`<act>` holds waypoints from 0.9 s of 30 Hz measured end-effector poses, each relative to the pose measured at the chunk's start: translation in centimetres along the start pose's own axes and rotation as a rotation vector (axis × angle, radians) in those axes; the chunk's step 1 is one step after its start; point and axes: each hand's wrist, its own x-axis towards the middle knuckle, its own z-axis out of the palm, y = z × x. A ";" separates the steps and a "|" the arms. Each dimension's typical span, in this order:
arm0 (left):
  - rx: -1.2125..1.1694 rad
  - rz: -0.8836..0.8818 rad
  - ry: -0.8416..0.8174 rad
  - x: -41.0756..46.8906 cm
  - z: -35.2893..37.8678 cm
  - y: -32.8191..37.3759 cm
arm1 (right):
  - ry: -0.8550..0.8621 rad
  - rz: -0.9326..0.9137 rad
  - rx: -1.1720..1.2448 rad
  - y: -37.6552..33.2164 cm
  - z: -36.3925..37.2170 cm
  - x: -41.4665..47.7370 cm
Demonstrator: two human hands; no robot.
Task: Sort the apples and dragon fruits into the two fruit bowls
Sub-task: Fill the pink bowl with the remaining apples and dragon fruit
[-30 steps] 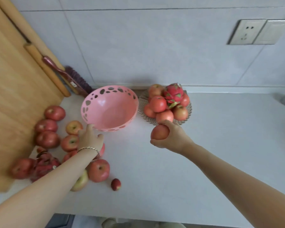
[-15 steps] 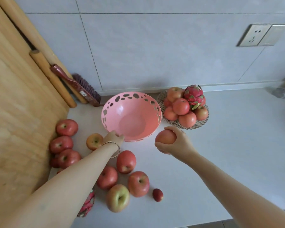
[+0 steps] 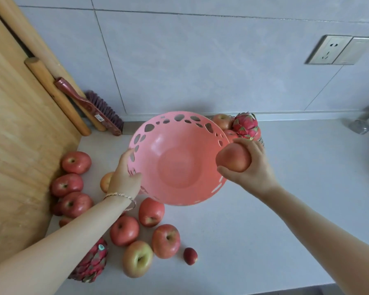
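Observation:
My left hand (image 3: 125, 176) grips the left rim of the empty pink perforated bowl (image 3: 179, 133), which is lifted and tilted toward me. My right hand (image 3: 248, 167) holds a red apple (image 3: 232, 160) at the bowl's right rim. Behind it, mostly hidden, the second bowl holds apples (image 3: 222, 121) and a dragon fruit (image 3: 245, 124). Several loose apples (image 3: 165, 240) lie on the counter at lower left. Another dragon fruit (image 3: 92, 265) lies partly under my left forearm.
A wooden board (image 3: 13, 145) leans along the left side, with a rolling pin (image 3: 55, 94) and a brush (image 3: 94, 107) against the wall. A small dark red fruit (image 3: 190, 255) lies near the apples. A wall socket (image 3: 330, 50) and a metal object (image 3: 359, 126) sit at right.
My left hand left the loose apples, took the pink bowl's rim and raised it toward me. My right hand with the apple rose to the bowl's right rim.

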 end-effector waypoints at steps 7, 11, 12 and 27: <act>0.145 0.015 -0.196 -4.3 4.1 -0.5 | -0.130 -0.060 -0.108 0.4 -3.8 -0.2; 0.200 0.007 -0.335 -6.2 7.5 -1.5 | -0.262 0.155 -0.047 3.0 -3.2 -0.7; 0.218 0.008 -0.364 -6.4 8.0 -1.7 | -0.297 0.214 -0.041 3.8 -2.9 -0.9; 0.249 -0.109 -0.493 -6.5 9.1 -3.8 | -0.654 0.061 -0.730 8.8 8.5 -0.9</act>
